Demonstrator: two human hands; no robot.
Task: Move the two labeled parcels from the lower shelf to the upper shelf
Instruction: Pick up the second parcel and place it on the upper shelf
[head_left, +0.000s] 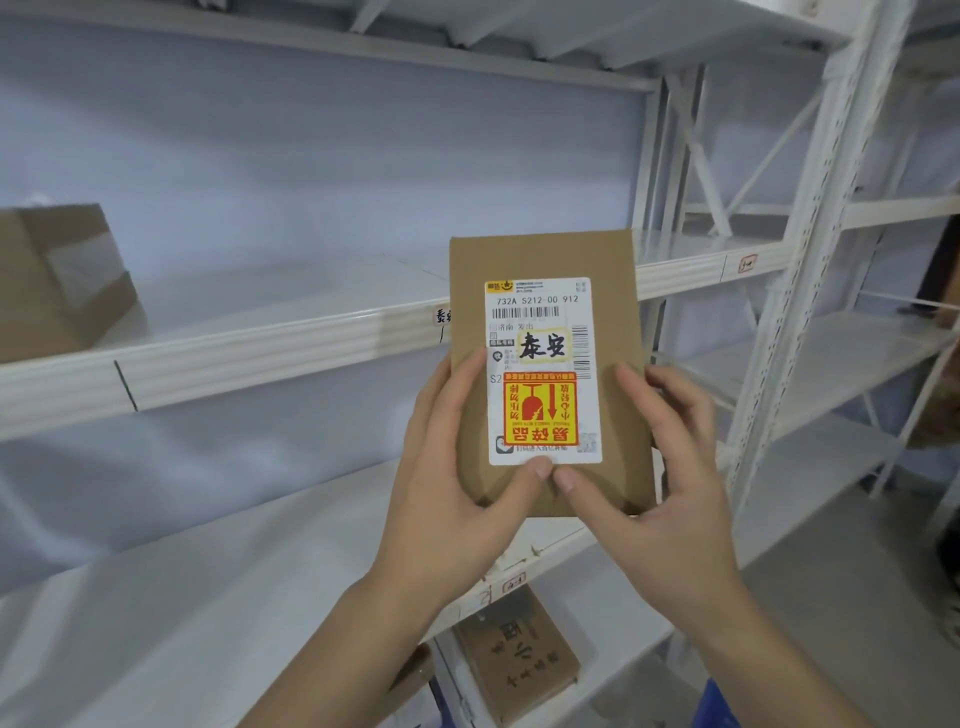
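Observation:
A flat brown cardboard parcel (540, 260) with a white shipping label and a red-and-yellow fragile sticker is held upright in front of the upper shelf (260, 343). My left hand (462, 467) grips its lower left side, thumb across the front. Gripping the lower right side is my right hand (660, 467), and the two thumbs nearly meet below the label. The parcel's top edge stands above the upper shelf's front lip. The lower shelf (208, 597) runs beneath my forearms. A second brown box (519, 654) with black printed characters lies on a shelf further down.
A larger brown taped box (57, 280) sits on the upper shelf at far left. White perforated uprights (810, 260) stand to the right, with more white shelving beyond. Small handwritten tags are stuck on the shelf lips.

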